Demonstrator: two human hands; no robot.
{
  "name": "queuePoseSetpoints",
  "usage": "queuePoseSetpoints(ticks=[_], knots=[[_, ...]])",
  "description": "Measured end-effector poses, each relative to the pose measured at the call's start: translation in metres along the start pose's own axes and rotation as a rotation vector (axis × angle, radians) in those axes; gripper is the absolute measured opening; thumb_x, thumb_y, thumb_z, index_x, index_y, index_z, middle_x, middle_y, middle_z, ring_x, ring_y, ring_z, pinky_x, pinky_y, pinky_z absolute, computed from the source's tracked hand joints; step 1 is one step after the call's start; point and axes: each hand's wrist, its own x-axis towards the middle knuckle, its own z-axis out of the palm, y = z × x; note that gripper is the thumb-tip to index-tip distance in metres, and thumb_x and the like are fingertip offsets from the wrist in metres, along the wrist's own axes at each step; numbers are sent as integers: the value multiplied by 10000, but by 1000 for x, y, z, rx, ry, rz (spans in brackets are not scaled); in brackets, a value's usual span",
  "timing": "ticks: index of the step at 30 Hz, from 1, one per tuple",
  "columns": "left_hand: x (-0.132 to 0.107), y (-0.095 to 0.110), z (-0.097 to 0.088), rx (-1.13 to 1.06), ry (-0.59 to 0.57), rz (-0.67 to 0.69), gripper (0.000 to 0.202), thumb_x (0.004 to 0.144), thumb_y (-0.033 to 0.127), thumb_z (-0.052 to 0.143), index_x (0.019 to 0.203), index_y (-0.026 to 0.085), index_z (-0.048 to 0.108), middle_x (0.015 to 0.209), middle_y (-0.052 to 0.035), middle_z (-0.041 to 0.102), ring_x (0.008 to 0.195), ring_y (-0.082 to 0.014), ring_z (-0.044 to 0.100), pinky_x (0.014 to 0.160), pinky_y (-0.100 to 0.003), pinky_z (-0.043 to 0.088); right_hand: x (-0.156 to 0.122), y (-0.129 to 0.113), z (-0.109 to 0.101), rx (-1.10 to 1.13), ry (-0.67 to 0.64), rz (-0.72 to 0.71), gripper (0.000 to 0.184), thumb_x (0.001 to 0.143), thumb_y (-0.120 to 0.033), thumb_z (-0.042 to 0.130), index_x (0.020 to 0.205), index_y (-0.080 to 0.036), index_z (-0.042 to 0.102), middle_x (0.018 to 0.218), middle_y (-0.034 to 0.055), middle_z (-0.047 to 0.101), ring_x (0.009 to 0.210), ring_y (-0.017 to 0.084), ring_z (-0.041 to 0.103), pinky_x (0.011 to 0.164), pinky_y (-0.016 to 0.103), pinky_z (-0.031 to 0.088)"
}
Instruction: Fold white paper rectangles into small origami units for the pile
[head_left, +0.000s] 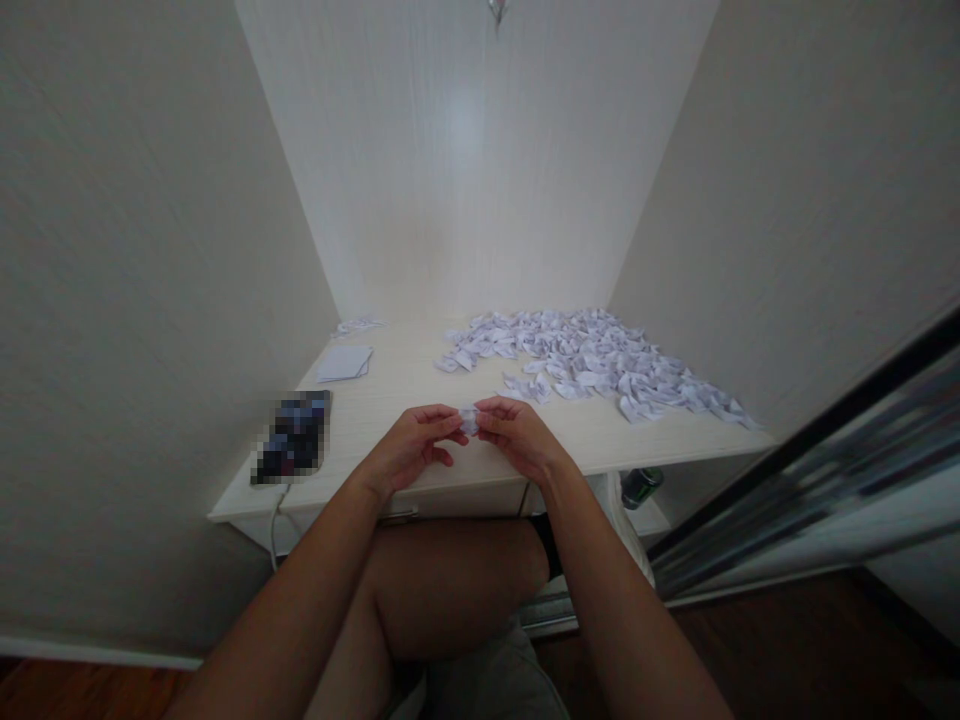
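Note:
Between my two hands is a small piece of white paper [469, 421], pinched at both sides just above the front part of the desk. My left hand [420, 440] grips its left side between thumb and forefinger, the other fingers loosely curled. On the right side, my right hand [517, 430] holds it with thumb and fingertips. How the paper is folded is too small to tell. Beyond my right hand lies a wide heap of folded white paper pieces [592, 355], spread over the back and right of the desk.
At the left of the white desk [397, 380] lie a stack of paper sheets [345, 363], some thin paper strips [358, 325] and a blurred-out device [296, 435] with a white cable [274, 525]. A dark can [642, 487] stands on a shelf below. Walls enclose the desk.

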Motion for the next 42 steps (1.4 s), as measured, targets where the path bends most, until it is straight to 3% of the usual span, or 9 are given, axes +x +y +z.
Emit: queuePoseSetpoints(ticks=[7, 16, 21, 30, 42], knots=[[0, 2, -2, 61, -1, -11, 330, 650, 370, 870, 837, 134, 735, 793, -45, 684, 703, -142, 645, 458, -180, 502, 6, -5, -6, -66, -86, 106, 322, 545, -288, 917, 780, -170, 732, 735, -8, 699, 674, 111, 617, 695, 259, 453], [3, -3, -1, 63, 123, 42, 343, 573, 353, 908, 760, 115, 748, 683, -45, 701, 631, -136, 652, 583, -245, 564, 14, -5, -6, -113, -118, 161, 325, 535, -298, 921, 735, -168, 700, 706, -11, 688, 678, 111, 617, 660, 242, 439], [2, -2, 1, 78, 135, 60, 359, 569, 356, 904, 768, 104, 743, 698, -49, 708, 645, -151, 666, 655, -311, 600, 13, -1, -5, -146, -48, 99, 330, 526, -307, 906, 755, -170, 713, 694, -16, 681, 654, 106, 594, 662, 248, 454], [8, -8, 10, 157, 330, 244, 359, 629, 411, 854, 790, 117, 726, 724, -75, 711, 643, -183, 669, 576, -338, 612, 13, 2, 12, -466, 160, -236, 177, 674, -289, 777, 822, -198, 741, 762, 36, 736, 697, 172, 652, 680, 300, 489], [5, -3, 11, 201, 241, 318, 367, 699, 459, 801, 810, 131, 680, 762, -54, 686, 691, -175, 662, 560, -321, 623, 12, -15, 15, -637, 110, -279, 136, 721, -302, 757, 799, -194, 732, 722, 40, 723, 647, 175, 634, 651, 316, 494]])
